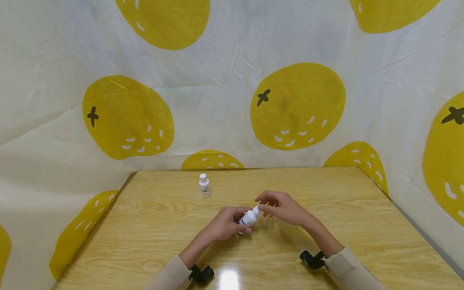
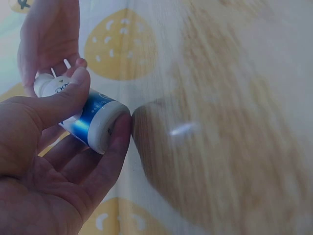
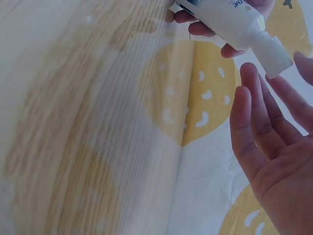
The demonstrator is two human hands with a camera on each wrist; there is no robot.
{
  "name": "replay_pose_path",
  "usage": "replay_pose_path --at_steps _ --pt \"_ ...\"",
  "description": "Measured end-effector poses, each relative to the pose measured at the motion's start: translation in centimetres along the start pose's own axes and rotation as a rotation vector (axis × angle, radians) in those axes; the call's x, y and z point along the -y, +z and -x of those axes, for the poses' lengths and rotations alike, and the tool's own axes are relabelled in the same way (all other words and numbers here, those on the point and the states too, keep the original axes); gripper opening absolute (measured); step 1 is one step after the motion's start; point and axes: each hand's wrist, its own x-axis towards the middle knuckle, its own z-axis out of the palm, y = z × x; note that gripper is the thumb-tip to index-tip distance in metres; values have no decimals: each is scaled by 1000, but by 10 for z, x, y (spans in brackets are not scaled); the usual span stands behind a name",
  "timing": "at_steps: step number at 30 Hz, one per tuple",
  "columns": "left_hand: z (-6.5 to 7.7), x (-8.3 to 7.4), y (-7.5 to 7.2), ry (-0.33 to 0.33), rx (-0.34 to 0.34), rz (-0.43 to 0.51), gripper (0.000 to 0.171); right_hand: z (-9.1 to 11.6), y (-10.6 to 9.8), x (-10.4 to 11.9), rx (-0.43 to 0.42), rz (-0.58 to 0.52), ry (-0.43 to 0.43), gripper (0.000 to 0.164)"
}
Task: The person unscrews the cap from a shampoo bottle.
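A small white bottle (image 1: 248, 218) with a blue band and dark lettering lies tilted in my left hand (image 1: 224, 224), its white cap (image 3: 272, 54) pointing up and to the right. In the left wrist view, the left thumb presses across the bottle's side and the fingers (image 2: 120, 142) curl under its base. My right hand (image 1: 285, 208) is at the cap end, with fingers loosely bent and spread around the cap. The right wrist view has the fingertips (image 3: 248, 71) close beside the cap and the thumb apart from it.
A second white bottle (image 1: 205, 188) of like shape stands upright farther back on the wooden table (image 1: 156, 225), left of the hands. A pale curtain (image 1: 214, 117) with yellow fruit prints hangs around the table's back and sides.
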Motion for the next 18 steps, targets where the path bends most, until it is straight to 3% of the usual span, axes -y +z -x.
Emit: replay_pose_path --at_steps 6,18 --pt "0 0 0 -6 -1 0 46 -1 -1 -1 7 7 12 24" --pt "-1 -1 0 -5 0 -1 45 -1 -3 -2 12 6 -42 25"
